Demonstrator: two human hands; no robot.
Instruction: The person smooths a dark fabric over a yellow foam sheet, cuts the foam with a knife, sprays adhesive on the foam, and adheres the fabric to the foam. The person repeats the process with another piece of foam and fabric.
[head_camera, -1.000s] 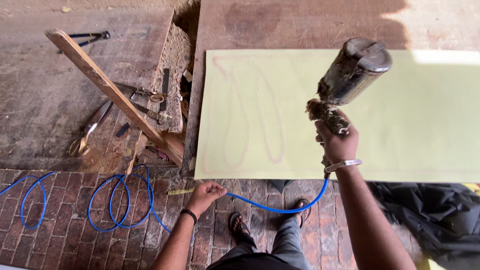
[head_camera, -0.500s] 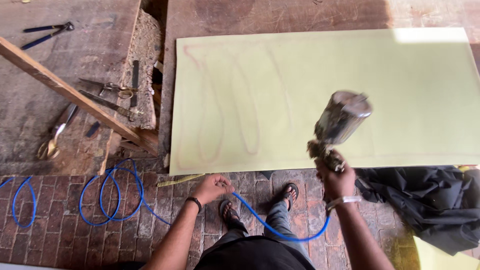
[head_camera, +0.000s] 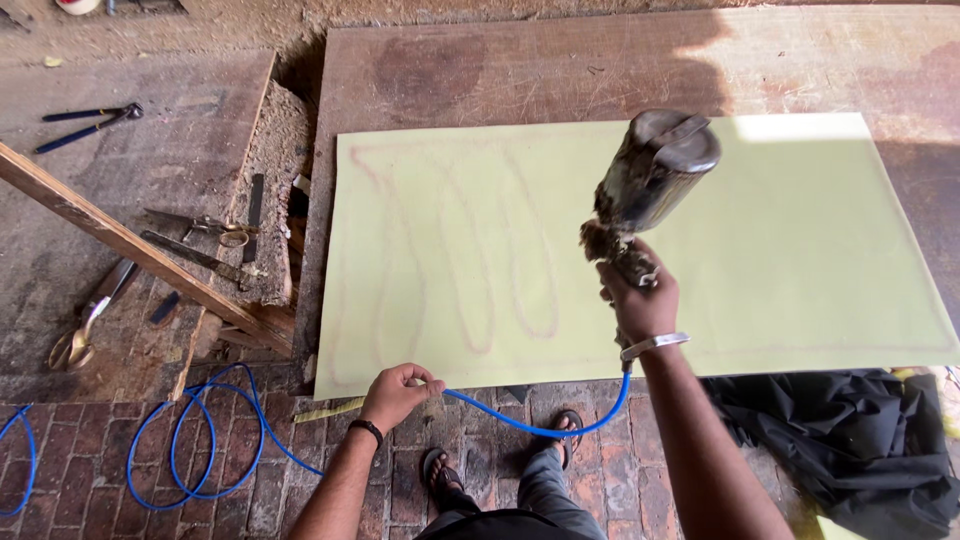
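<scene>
I see a wooden board (head_camera: 560, 70) filling the upper half of my view, its far edge cut off at twelve o'clock and its right end running out at three. On it lies a pale green sheet (head_camera: 800, 260), flat, with faint pinkish looping trails across its left half; the right end is washed out by sunlight, so I cannot read the surface there. The brick floor (head_camera: 100, 480) runs along six to nine o'clock. A black cloth (head_camera: 850, 440) is heaped at four o'clock, partly cut off by the frame. A wooden batten (head_camera: 130, 250) slants at nine o'clock, hiding part of the tools behind it: shears (head_camera: 195, 225) and pliers (head_camera: 90, 120) at ten o'clock, other pieces too small to name.

A blue hose (head_camera: 540, 425) loops on the bricks at seven o'clock, cut off at the left edge, then runs to centre.

My right hand (head_camera: 640, 300) is closed around the grip of a spray gun (head_camera: 650, 185), held over the sheet at two o'clock; the nozzle is hidden under the cup. My left hand (head_camera: 395, 390) is closed on the hose just off the sheet's near edge, at six o'clock.
</scene>
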